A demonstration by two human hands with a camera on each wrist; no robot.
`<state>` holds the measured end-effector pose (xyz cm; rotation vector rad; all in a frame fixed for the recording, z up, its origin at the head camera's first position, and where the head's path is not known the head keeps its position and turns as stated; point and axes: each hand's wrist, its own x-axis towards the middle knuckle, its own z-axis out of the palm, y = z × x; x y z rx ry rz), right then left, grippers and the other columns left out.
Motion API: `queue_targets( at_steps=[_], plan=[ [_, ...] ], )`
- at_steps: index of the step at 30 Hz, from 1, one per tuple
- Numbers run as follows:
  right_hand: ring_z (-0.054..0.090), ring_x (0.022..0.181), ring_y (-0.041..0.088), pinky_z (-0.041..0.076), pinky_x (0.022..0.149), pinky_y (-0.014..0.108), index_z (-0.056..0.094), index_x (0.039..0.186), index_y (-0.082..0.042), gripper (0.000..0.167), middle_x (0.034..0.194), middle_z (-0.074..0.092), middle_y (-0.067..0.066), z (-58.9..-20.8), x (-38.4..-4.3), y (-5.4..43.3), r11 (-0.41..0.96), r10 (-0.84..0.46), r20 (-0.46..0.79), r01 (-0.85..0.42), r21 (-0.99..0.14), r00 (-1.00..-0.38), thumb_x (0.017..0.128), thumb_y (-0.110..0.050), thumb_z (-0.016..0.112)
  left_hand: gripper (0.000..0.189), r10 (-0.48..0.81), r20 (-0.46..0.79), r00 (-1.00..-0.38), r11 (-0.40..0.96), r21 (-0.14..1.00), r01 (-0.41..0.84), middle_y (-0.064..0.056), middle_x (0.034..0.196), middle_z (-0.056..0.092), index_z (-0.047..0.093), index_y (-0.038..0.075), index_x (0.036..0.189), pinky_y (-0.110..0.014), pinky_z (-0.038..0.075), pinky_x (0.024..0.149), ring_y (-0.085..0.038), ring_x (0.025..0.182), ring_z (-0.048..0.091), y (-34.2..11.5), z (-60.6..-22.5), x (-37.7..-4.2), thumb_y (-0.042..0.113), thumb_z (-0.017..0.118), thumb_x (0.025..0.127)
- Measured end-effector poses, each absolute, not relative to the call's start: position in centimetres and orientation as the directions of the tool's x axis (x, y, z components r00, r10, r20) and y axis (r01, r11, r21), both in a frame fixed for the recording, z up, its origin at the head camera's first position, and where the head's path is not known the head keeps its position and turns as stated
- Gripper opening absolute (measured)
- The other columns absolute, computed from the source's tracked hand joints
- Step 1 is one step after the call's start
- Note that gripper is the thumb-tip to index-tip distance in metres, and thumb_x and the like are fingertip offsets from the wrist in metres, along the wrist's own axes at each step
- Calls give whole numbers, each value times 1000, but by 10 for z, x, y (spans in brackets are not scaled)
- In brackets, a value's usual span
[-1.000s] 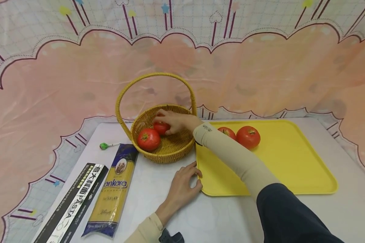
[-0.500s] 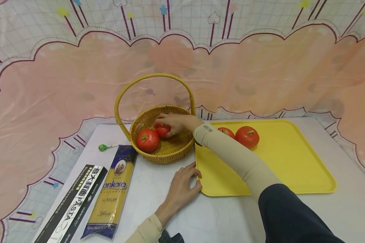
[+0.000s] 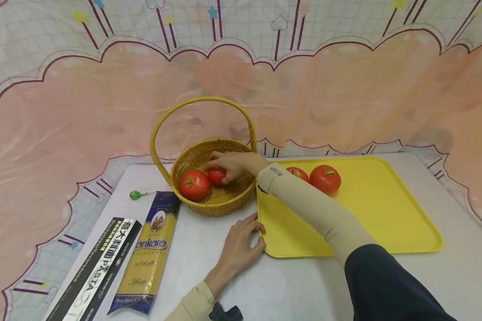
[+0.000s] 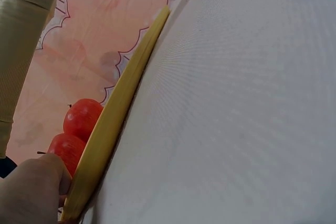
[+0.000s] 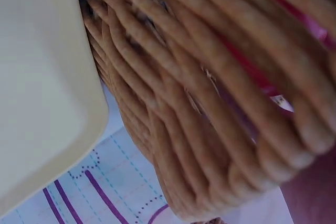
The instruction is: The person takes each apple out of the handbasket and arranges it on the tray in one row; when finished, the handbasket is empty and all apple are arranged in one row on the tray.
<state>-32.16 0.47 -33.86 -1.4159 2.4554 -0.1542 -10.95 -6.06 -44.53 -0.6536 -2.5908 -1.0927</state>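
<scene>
In the head view my right hand (image 3: pixel 234 164) reaches into the wicker basket (image 3: pixel 209 208), fingers curled over a red apple (image 3: pixel 217 176). Left of that one, a larger red apple (image 3: pixel 194 185) also lies in the basket. My left hand (image 3: pixel 238 243) is at the near left corner of the yellow tray (image 3: pixel 377 214), fingertips and thumb touching its edge, with a gap between them. Two more red apples (image 3: pixel 325 179) sit side by side on the tray, one partly hidden by my right sleeve. The right wrist view shows the basket's weave (image 5: pixel 199 103) close up; that hand is out of sight there.
Left of the basket lie a yellow pasta packet (image 3: pixel 146 254), a black and white pasta box (image 3: pixel 96 267) and a green-headed lollipop (image 3: pixel 135 195). The basket's tall handle (image 3: pixel 209 98) arches above my right hand. A patterned cloth (image 3: pixel 144 107) hangs behind the white table (image 3: pixel 289 285).
My right hand and the apple under it have shifted slightly right in the basket. The left hand stays at the tray's edge. The whole view has drifted a little.
</scene>
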Motion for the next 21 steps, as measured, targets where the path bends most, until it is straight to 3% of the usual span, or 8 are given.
queue_targets(
  at_steps=[12, 21],
  plan=[
    [51, 113, 22, 40, 98, 39, 44, 137, -25, 59, 135, 38, 6, -334, -316, 6, 538, -837, -257, -812, -227, -483, 83, -27, 67, 15, 306, 404, -862, 616, 607, 503, -3, 130, 60, 62, 21, 87, -28, 38, 75, -10, 87, 55, -61, -445, -110, 13, 63, 75],
    [50, 114, 20, 39, 98, 41, 45, 135, -28, 57, 136, 39, 5, -329, -309, 8, 551, -825, -276, -811, -198, -493, 82, -30, 66, 15, 298, 395, -869, 627, 606, 490, -3, 130, 61, 63, 21, 87, -30, 40, 77, -13, 92, 58, -62, -443, -109, 13, 62, 74]
  ],
)
